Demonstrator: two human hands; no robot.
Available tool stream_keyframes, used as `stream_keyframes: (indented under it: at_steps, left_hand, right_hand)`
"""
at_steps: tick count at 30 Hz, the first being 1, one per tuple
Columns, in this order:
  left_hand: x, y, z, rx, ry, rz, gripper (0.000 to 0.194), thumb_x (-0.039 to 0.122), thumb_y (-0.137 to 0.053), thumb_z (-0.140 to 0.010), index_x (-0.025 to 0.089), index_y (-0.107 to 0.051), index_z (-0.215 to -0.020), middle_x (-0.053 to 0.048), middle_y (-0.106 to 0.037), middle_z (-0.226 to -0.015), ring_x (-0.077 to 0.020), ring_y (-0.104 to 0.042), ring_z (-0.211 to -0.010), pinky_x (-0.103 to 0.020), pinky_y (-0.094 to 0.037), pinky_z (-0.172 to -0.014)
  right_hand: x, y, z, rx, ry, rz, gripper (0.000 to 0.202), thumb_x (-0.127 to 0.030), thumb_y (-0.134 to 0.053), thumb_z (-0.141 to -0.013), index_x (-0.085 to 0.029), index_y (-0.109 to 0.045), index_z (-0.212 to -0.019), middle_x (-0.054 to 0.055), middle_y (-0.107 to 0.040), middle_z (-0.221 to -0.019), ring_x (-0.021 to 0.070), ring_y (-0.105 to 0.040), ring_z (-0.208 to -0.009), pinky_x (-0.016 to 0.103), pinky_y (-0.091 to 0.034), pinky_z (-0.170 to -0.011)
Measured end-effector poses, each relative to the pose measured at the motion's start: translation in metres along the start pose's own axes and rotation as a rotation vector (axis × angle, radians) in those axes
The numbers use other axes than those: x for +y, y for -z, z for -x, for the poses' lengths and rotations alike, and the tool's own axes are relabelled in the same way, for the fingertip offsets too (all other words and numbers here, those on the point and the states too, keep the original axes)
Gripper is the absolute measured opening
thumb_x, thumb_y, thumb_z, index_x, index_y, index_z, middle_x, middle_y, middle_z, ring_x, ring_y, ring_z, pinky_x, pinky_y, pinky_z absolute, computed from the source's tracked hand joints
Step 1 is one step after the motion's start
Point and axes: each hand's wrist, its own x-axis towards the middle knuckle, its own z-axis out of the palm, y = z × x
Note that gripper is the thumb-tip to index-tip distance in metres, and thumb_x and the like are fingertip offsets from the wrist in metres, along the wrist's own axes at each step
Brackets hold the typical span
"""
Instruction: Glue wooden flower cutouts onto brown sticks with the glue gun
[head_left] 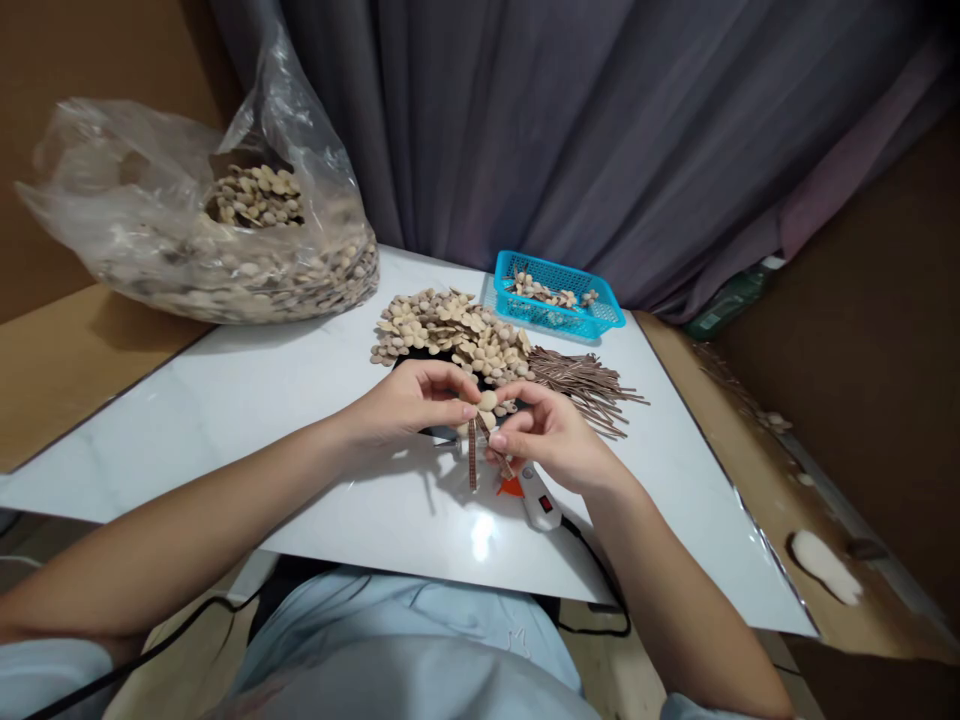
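My left hand (412, 402) pinches a beige, petal-shaped fabric flower (488, 401) between thumb and fingertips, above the middle of the table. A narrow brown checked ribbon (472, 456) hangs below it in two tails. My right hand (553, 436) is closed on the right-hand tail, its index fingertip against the flower's edge. Just under my right hand lies a white glue gun (541, 502) with an orange trigger and a red switch. Behind my fingers is a heap of similar beige flowers (450, 325), partly on a black surface, and beside it a bundle of brown strips (577, 378).
A blue plastic basket (607, 320) with several ribboned flowers stands at the back right. A large clear bag (247, 270) full of flowers fills the back left. The glue gun's black cord (592, 550) runs over the white table's (315, 370) front edge. A grey curtain hangs behind.
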Motion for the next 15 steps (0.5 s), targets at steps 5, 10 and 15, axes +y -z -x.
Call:
stream_keyframes:
  at_steps: [5, 10, 15]
  left_hand:
    - [-0.0012, 0.0023, -0.0017, -0.02, 0.013, 0.013, 0.016, 0.017, -0.078, -0.064, 0.013, -0.068, -0.076, 0.0, -0.066, -0.072, -0.0093, -0.061, -0.063, -0.022, -0.05, -0.062]
    - [-0.0012, 0.0042, -0.0021, -0.026, 0.03, 0.024, 0.018, 0.019, -0.079, -0.064, 0.012, -0.068, -0.076, -0.001, -0.066, -0.072, -0.0095, -0.062, -0.063, -0.022, -0.051, -0.063]
    - [0.0021, 0.0039, -0.001, -0.055, 0.047, 0.047, 0.024, 0.024, -0.081, -0.062, 0.013, -0.067, -0.079, -0.001, -0.067, -0.074, -0.0103, -0.063, -0.065, -0.023, -0.052, -0.064]
  right_hand:
    - [0.0, -0.0041, 0.0004, -0.028, -0.028, -0.014, 0.048, -0.029, -0.081, -0.066, -0.022, -0.051, -0.102, -0.002, -0.072, -0.063, 0.0132, -0.066, -0.047, 0.02, -0.054, -0.045]
    - [0.0035, -0.0027, 0.0003, -0.024, 0.01, 0.097, 0.042, -0.034, -0.075, -0.073, -0.023, -0.05, -0.105, -0.002, -0.07, -0.065, 0.0151, -0.067, -0.054, 0.023, -0.055, -0.047]
    - [0.0062, 0.0051, -0.0017, 0.219, 0.55, 0.63, 0.014, -0.026, -0.056, -0.088, -0.022, -0.059, -0.102, 0.006, -0.068, -0.087, 0.0177, -0.067, -0.077, 0.028, -0.057, -0.062]
